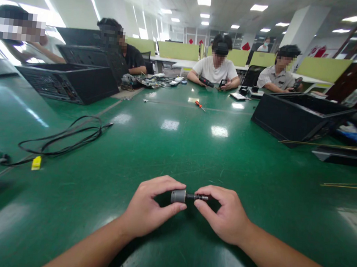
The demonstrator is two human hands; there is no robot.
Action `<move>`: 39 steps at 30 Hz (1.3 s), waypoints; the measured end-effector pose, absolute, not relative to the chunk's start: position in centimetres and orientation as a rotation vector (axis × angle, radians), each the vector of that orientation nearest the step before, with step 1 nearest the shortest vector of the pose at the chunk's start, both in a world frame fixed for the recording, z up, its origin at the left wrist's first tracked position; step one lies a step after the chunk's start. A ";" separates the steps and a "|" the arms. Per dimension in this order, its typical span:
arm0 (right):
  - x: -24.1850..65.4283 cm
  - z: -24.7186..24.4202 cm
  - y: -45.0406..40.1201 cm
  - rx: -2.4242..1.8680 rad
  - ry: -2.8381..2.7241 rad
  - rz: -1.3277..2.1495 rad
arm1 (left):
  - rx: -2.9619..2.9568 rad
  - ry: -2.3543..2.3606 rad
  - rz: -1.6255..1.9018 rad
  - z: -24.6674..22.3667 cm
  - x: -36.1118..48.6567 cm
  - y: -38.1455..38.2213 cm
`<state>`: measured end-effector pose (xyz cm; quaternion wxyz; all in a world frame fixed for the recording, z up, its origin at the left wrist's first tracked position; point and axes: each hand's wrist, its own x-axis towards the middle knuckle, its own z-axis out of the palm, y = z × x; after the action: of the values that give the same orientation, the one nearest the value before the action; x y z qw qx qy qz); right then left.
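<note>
A small dark metal part with a thick grey cylinder [178, 196] at its left end and a thin grooved shaft [202, 197] at its right lies level between my two hands, over the green table [176, 154]. My left hand [150, 205] pinches the cylinder between thumb and fingertips. The shaft is gripped by my right hand [226, 213], its tip showing between thumb and fingers. A narrow dark neck joins the two ends in the gap between my hands.
A black cable [69, 137] with a yellow tag [36, 163] lies coiled at the left. Black cases [75, 82] [298, 116] stand on both sides. An orange screwdriver [199, 104] lies farther back. Several people sit around the table's far side.
</note>
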<state>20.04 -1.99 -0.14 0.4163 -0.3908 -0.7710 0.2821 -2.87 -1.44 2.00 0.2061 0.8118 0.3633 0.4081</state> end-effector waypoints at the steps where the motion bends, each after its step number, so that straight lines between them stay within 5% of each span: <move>1: 20.0 -0.1 -2.0 -0.979 -1.933 0.708 | 2.262 1.008 1.140 2.0 -2.9 -1.4; 39: 20.0 0.1 -2.0 -0.994 -1.888 0.766 | 2.271 1.018 1.139 2.1 -3.3 -1.3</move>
<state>20.01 -2.03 0.12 0.4236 -0.3972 -0.7544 0.3060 -3.29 -1.25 2.06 0.2010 0.8127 0.3644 0.4078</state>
